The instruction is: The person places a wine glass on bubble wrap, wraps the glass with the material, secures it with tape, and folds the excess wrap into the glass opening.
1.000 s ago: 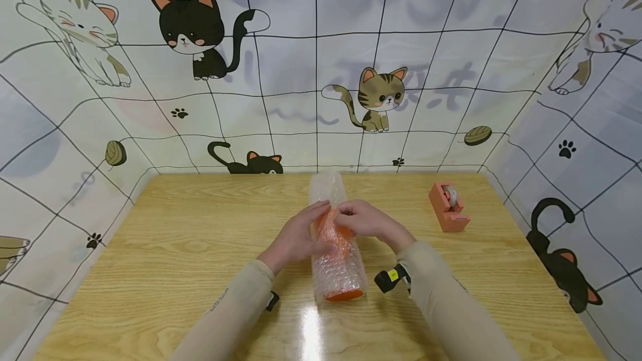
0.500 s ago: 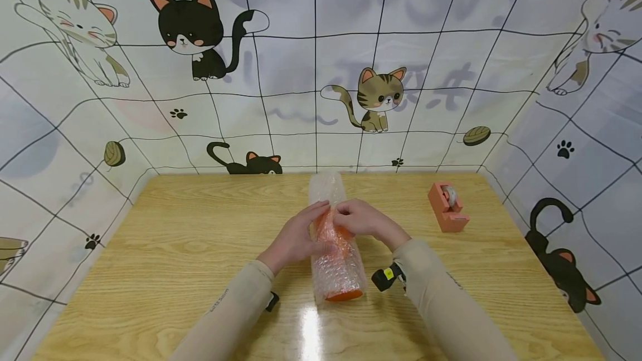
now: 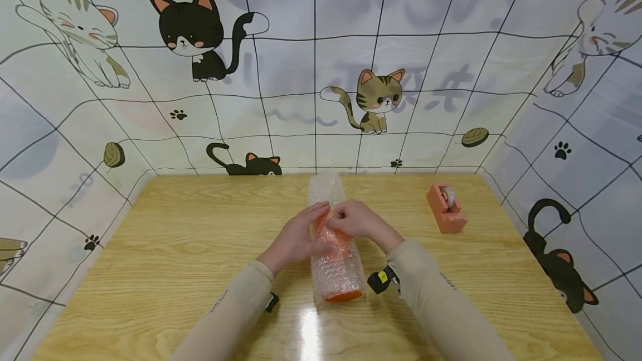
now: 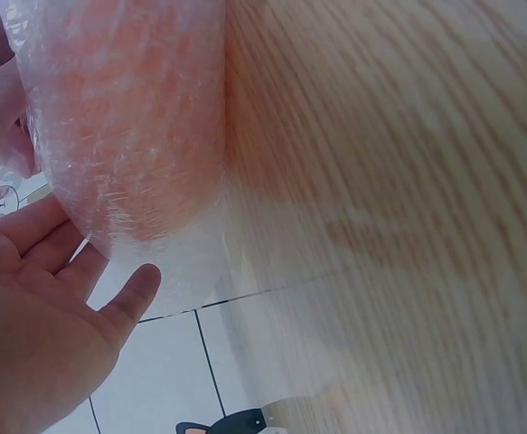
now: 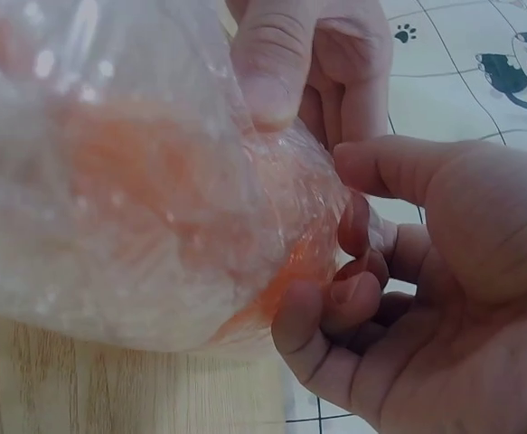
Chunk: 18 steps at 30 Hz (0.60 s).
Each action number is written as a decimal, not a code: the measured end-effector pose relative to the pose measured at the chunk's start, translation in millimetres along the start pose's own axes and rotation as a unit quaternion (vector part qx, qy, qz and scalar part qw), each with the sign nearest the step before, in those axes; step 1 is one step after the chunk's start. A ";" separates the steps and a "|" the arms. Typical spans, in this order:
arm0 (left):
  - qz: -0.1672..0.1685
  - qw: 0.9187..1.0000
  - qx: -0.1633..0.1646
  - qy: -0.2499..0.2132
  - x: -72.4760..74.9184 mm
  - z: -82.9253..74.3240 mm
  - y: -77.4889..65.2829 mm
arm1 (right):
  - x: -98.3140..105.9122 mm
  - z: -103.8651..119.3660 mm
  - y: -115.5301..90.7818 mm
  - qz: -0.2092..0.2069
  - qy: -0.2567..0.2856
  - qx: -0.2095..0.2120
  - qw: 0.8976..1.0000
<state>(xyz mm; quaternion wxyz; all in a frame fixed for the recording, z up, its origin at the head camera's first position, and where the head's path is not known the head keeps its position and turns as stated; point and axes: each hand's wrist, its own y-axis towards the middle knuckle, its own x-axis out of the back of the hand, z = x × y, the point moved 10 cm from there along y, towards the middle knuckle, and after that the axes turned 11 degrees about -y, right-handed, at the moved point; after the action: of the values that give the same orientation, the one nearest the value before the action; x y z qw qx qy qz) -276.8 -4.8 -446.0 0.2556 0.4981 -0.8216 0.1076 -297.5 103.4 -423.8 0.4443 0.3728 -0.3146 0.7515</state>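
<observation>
An orange object wrapped in bubble wrap point(image 3: 338, 274) lies lengthwise on the table, its orange round end toward me and loose clear wrap at the far end. My left hand point(image 3: 295, 237) holds it from the left, thumb across the top; in the left wrist view its fingers reach along the wrapped side point(image 4: 127, 117). Close beside it, my right hand point(image 3: 365, 220) pinches the bubble wrap on the upper right, fingers curled. In the right wrist view the right fingertips point(image 5: 352, 294) are at the wrap's edge and the left thumb point(image 5: 274, 68) presses nearby. What is inside is blurred by the wrap.
A pink tape dispenser point(image 3: 446, 209) with a roll of clear tape stands at the back right of the wooden table point(image 3: 210, 222). Cat-printed cloth point(image 3: 281, 71) encloses the back and both sides. A small black wrist camera point(image 3: 382, 279) hangs beside the right sleeve.
My right wrist and forearm have shifted slightly left and inward, the fingers still at the same spot on the wrap. The left hand and the wrapped object stay in place.
</observation>
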 end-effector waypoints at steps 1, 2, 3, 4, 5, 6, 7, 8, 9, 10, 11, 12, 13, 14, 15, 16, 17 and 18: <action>0.000 1.000 -0.001 -0.003 0.1 -0.3 -0.1 | 0.0 0.3 0.2 -0.002 -0.005 -0.002 1.000; 0.000 1.000 -0.003 -0.006 0.2 -0.6 -0.3 | 0.3 0.8 0.1 -0.003 -0.009 -0.005 1.000; 0.000 1.000 -0.004 -0.007 0.3 -1.0 -0.5 | 0.1 0.6 0.3 -0.005 -0.012 -0.009 1.000; -0.001 1.000 -0.006 -0.009 0.4 -1.2 -0.6 | 0.0 0.3 0.3 -0.006 -0.014 -0.014 1.000; -0.001 1.000 -0.005 -0.010 0.4 -1.0 -0.5 | -0.2 -0.1 0.2 -0.005 -0.015 -0.020 1.000; -0.001 1.000 -0.004 -0.010 0.4 -0.6 -0.6 | -0.5 -0.6 0.1 -0.005 -0.017 -0.027 0.999; -0.001 1.000 -0.004 -0.010 0.4 -0.5 -0.6 | -0.5 -1.0 0.0 -0.005 -0.018 -0.032 0.999; -0.001 1.000 -0.004 -0.009 0.4 -0.5 -0.6 | -0.4 -1.1 -0.2 -0.005 -0.018 -0.038 0.999; 0.000 1.000 -0.004 -0.009 0.4 -0.4 -0.6 | -0.7 -1.6 -0.2 -0.004 -0.019 -0.045 0.999; 0.000 1.000 -0.003 -0.009 0.3 0.1 -0.5 | -0.5 -1.7 -0.4 -0.003 -0.022 -0.050 0.998; 0.000 1.000 -0.004 -0.009 0.2 0.1 -0.5 | -0.4 -1.9 -0.3 -0.002 -0.024 -0.055 0.998; 0.000 1.000 -0.004 -0.008 0.1 0.2 -0.5 | -0.5 -2.5 -0.3 -0.001 -0.027 -0.061 0.998; 0.000 1.000 -0.006 -0.008 0.1 0.1 -0.4 | -0.6 -3.1 -0.3 0.001 -0.029 -0.065 0.997; 0.001 1.000 -0.007 -0.009 -0.1 -0.2 -0.4 | -0.8 -3.8 -0.2 0.003 -0.029 -0.071 0.997; 0.002 1.000 -0.006 -0.008 -0.3 0.1 -0.3 | -1.0 -4.7 -0.3 0.005 -0.030 -0.076 0.997; 0.002 1.000 -0.007 -0.009 -0.5 -0.1 -0.3 | -1.0 -5.4 -0.4 0.007 -0.030 -0.081 0.996; 0.002 1.000 -0.010 -0.011 -0.6 -0.7 -0.3 | -1.3 -6.5 -0.4 0.009 -0.028 -0.086 0.996; 0.002 1.000 -0.010 -0.013 -0.6 -0.8 -0.2 | -1.4 -7.4 -0.5 0.011 -0.026 -0.090 0.996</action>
<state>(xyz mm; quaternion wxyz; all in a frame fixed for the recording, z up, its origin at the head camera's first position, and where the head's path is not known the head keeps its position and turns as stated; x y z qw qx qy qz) -276.2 -4.1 -445.6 0.2500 0.4953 -0.8267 0.0937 -298.6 109.0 -428.8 0.4593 0.3469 -0.3961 0.7154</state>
